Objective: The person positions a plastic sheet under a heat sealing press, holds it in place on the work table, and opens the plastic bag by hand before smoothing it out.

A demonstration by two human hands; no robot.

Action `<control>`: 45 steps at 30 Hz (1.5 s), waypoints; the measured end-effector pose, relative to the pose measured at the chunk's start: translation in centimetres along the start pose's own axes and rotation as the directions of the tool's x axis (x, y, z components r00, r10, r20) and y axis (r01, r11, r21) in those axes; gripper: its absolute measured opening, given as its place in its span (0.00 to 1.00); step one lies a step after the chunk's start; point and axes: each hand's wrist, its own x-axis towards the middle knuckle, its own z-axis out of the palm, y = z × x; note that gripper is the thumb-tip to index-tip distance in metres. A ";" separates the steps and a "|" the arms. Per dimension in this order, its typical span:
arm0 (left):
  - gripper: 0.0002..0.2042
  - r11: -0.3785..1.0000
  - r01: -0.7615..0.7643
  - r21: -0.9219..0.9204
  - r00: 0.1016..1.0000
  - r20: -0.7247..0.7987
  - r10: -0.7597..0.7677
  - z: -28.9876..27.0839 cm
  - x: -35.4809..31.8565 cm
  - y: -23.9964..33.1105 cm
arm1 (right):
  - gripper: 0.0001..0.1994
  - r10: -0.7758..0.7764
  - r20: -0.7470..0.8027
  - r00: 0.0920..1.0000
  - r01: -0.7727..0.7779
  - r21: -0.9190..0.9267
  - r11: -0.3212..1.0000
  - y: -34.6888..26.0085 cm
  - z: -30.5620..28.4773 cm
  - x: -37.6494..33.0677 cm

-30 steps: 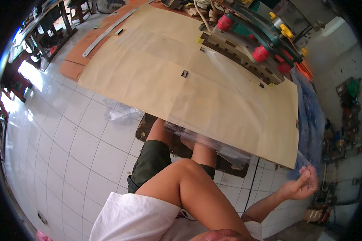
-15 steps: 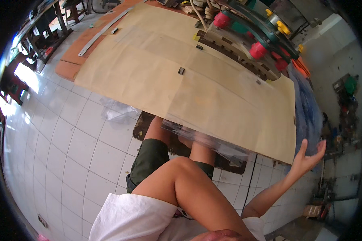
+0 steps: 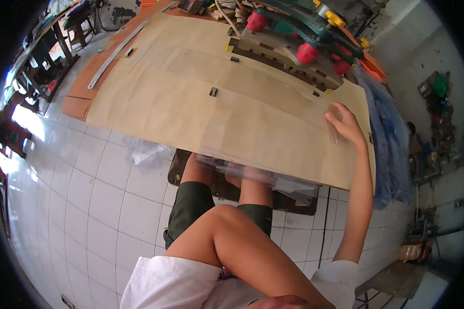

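A wide board covered in tan paper [image 3: 149, 98] lies across the workbench above my thighs. Clear plastic sheeting [image 3: 273, 105] is spread over its right part and hangs past the near edge. At the right end, my right hand [image 3: 348, 126] has its fingers curled at the plastic's edge, which bunches beneath the thumb. A small black block [image 3: 213, 91] rests mid-board, and another black piece [image 3: 234, 59] sits at the far edge. My left arm [image 3: 242, 237] bends at the elbow and folds back toward the lower edge; its hand is out of view.
A steel ruler [image 3: 121, 54] lies on the orange-brown bench top [image 3: 76, 105] at the left. Behind the board stands a green clamp frame with red knobs [image 3: 308, 52]. Blue plastic [image 3: 392, 149] hangs at the right. Crumpled clear plastic [image 3: 149, 153] is below the near edge.
My right hand has moved up and left from beside the board's right end onto the plastic's right edge. The whole view has shifted slightly. My left arm remains folded.
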 end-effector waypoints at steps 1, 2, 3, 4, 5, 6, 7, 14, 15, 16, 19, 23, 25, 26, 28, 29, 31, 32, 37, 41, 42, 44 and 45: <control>0.09 1.000 0.000 -0.001 1.000 0.003 0.000 0.0 0.0 0.0 | 0.31 0.017 0.016 1.000 -0.016 -0.049 0.999 -0.2 0.2 0.3; 0.09 1.000 0.002 -0.003 1.000 0.003 -0.002 0.0 0.0 0.0 | 0.31 0.017 0.014 1.000 -0.017 -0.046 0.999 -0.2 0.1 0.5; 0.09 1.000 0.006 -0.004 1.000 0.005 -0.006 0.2 0.0 0.1 | 0.33 -0.004 0.000 1.000 0.004 -0.136 0.991 -0.1 0.1 0.7; 0.09 1.000 0.006 -0.004 1.000 0.008 -0.006 0.1 0.0 0.0 | 0.34 -0.026 -0.010 1.000 0.023 -0.226 0.974 0.1 0.0 0.9; 0.09 1.000 0.009 -0.004 1.000 0.006 -0.009 0.0 0.0 0.0 | 0.34 -0.024 -0.010 1.000 0.022 -0.223 0.975 -0.2 -0.1 1.1; 0.09 1.000 0.011 -0.008 1.000 0.004 -0.011 0.1 0.0 0.1 | 0.35 0.001 0.015 1.000 0.002 -0.213 0.977 -0.3 -0.3 1.3; 0.09 1.000 0.012 -0.010 1.000 0.001 -0.012 0.0 0.1 0.1 | 0.35 0.026 0.040 0.999 -0.018 -0.205 0.979 -0.5 -0.6 1.5; 0.09 1.000 0.015 -0.014 1.000 0.000 -0.015 0.8 0.2 0.0 | 0.33 0.187 0.213 0.959 -0.152 -0.170 0.974 -2.7 -1.6 1.4; 0.09 1.000 0.016 -0.013 1.000 0.001 -0.016 0.9 0.2 0.1 | 0.33 0.108 0.176 0.978 -0.070 -0.209 0.975 -3.1 -1.1 1.1; 0.09 1.000 0.014 -0.011 1.000 0.002 -0.014 0.8 0.1 0.1 | 0.34 0.025 0.143 0.989 0.012 -0.250 0.968 -3.2 -0.6 1.0; 0.09 1.000 0.007 -0.024 1.000 0.013 -0.007 1.1 0.2 0.2 | 0.37 -0.099 0.098 0.990 0.121 -0.254 0.960 -1.0 -0.3 1.4; 0.09 0.999 0.014 -0.028 1.000 0.015 -0.014 1.1 0.2 0.4 | 0.43 -0.014 0.139 0.990 0.040 -0.187 0.982 -0.8 -0.6 2.1; 0.09 1.000 0.020 -0.023 1.000 0.021 -0.020 1.4 0.2 0.4 | 0.47 0.042 0.163 0.986 -0.009 -0.197 0.980 -1.1 -1.0 2.3; 0.09 0.999 0.022 -0.025 1.000 0.023 -0.021 1.5 0.2 0.5 | 0.47 0.041 0.162 0.986 -0.009 -0.195 0.981 -1.1 -1.2 2.5; 0.09 0.999 0.027 -0.028 0.999 0.023 -0.026 1.7 0.3 0.3 | 0.47 0.075 0.222 0.972 -0.027 -0.209 0.977 -1.1 -1.7 2.9; 0.09 0.999 0.027 -0.029 0.999 0.021 -0.026 2.0 0.3 0.4 | 0.47 0.074 0.224 0.972 -0.026 -0.208 0.978 -1.5 -1.8 3.1; 0.09 0.999 0.031 -0.029 0.999 0.021 -0.030 2.3 0.3 0.5 | 0.47 0.102 0.267 0.958 -0.018 -0.299 0.954 -2.3 -1.9 3.4; 0.09 0.999 0.024 -0.031 0.999 0.026 -0.023 2.3 0.3 0.5 | 0.47 0.102 0.263 0.959 -0.018 -0.304 0.953 -2.0 -2.0 3.4; 0.09 0.999 0.028 -0.038 0.999 0.036 -0.027 2.3 0.5 1.0 | 0.37 0.079 0.300 0.951 -0.041 -0.131 0.990 -1.5 -1.3 3.3; 0.09 0.998 0.053 -0.046 0.998 0.049 -0.051 1.4 0.3 1.6 | 0.25 0.038 0.338 0.940 0.013 -0.146 0.989 -2.2 -1.5 2.2; 0.09 0.996 0.071 -0.048 0.996 0.054 -0.068 1.0 0.1 1.7 | 0.20 -0.029 0.271 0.962 0.048 -0.063 0.997 -2.1 -1.7 1.5; 0.09 0.991 0.120 -0.060 0.990 0.080 -0.115 -0.5 0.0 2.1 | 0.15 -0.079 0.183 0.980 0.078 0.013 0.997 -2.6 -2.8 -0.4; 0.09 0.980 0.199 -0.033 0.977 0.085 -0.195 -2.4 -0.6 2.7 | 0.12 -0.113 0.110 0.988 0.113 0.006 0.994 -4.5 -3.4 -1.5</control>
